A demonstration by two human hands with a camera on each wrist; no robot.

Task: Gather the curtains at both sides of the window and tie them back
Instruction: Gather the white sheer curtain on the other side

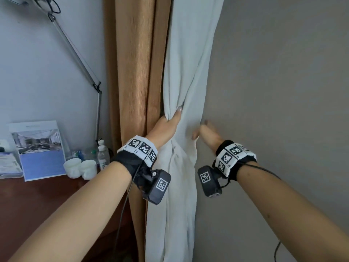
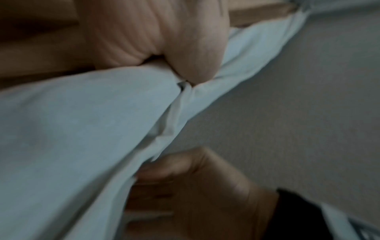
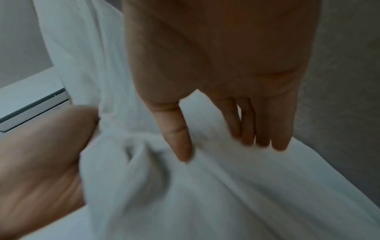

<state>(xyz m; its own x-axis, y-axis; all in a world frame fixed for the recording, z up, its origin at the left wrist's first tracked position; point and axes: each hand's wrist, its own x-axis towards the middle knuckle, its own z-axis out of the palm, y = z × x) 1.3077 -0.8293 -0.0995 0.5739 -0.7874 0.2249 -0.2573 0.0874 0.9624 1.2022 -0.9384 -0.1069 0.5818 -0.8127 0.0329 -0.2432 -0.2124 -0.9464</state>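
A white curtain (image 1: 186,76) hangs bunched beside a tan curtain (image 1: 136,72) on its left. My left hand (image 1: 172,118) grips the white curtain's folds from the left at about mid-height, with the fingers wrapped behind the cloth and hidden. In the left wrist view the left hand (image 2: 164,53) shows pinching the white fabric (image 2: 72,121). My right hand (image 1: 201,129) sits at the curtain's right edge by the wall. Its fingers (image 3: 261,126) are straight and touch the white curtain (image 3: 216,186) without holding it. My left hand (image 3: 41,154) bunches the cloth just below them.
A dark wooden desk (image 1: 37,201) stands at the left with two white cups (image 1: 80,168), water bottles (image 1: 103,155), a leaflet stand (image 1: 37,148) and a jointed lamp arm (image 1: 79,57). A grey wall (image 1: 283,91) is close on the right. A window frame (image 3: 30,105) lies behind the curtain.
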